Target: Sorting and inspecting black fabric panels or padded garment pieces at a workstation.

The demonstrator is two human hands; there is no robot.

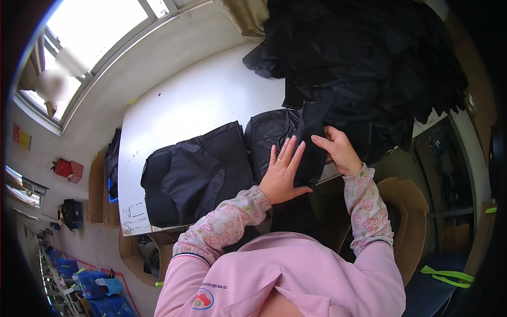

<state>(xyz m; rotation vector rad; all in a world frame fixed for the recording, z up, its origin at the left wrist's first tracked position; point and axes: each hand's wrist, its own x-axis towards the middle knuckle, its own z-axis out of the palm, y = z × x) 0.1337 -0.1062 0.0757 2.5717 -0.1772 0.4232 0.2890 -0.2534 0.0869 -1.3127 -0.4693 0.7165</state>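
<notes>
My left hand lies flat with its fingers spread on a black garment at the near edge of the table. My right hand grips the right edge of that garment, its thumb on top and the other fingers partly hidden. Just left of my left hand are a shiny black piece, partly under the fingers, and a stack of folded black garments. The garment's lower end hangs toward my lap and is hard to make out against other dark cloth.
A large heap of black garments covers the far right of the white table. Below the near edge, cardboard boxes stand at the right and left. Behind the table run a wall and a bright window.
</notes>
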